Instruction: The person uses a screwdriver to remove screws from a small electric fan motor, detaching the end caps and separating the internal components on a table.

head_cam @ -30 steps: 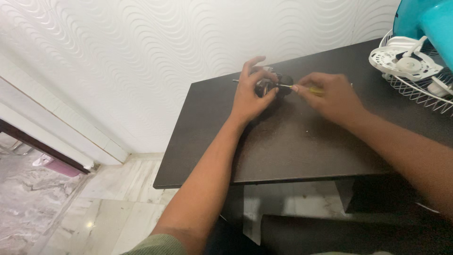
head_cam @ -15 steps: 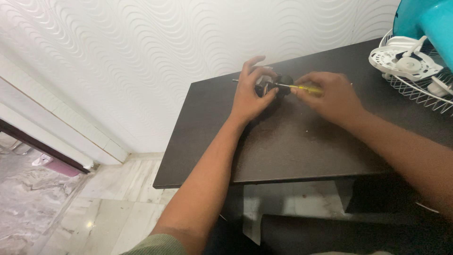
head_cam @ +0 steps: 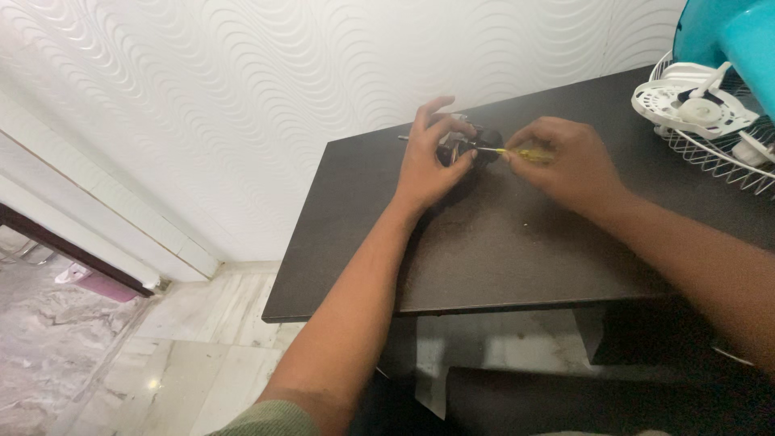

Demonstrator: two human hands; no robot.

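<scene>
From my feed, the biggest thing in view is the dark surface (head_cam: 517,250), set against a white wall with a wavy relief (head_cam: 242,97) and standing over a pale marble floor (head_cam: 121,363). At the surface's far right corner lies a white wire fan guard (head_cam: 710,153), dished like a basket, and resting in it is a white plastic fan hub (head_cam: 690,101), with a teal fan body (head_cam: 735,32) just above it at the frame's edge. Near the back edge of the surface, by the wall, both of my hands meet around a small dark motor-like part (head_cam: 468,149). My left hand (head_cam: 428,165) has its grip wrapped on that part from the left, thumb and lower fingers on it, index finger raised clear. My right hand (head_cam: 565,165) has its grip clenched on the yellow handle of a screwdriver (head_cam: 525,153), whose thin shaft points left, with the tip meeting the dark part just beside the left fingers. A slim metal pin sticks out to the left of the part, toward the wall.
</scene>
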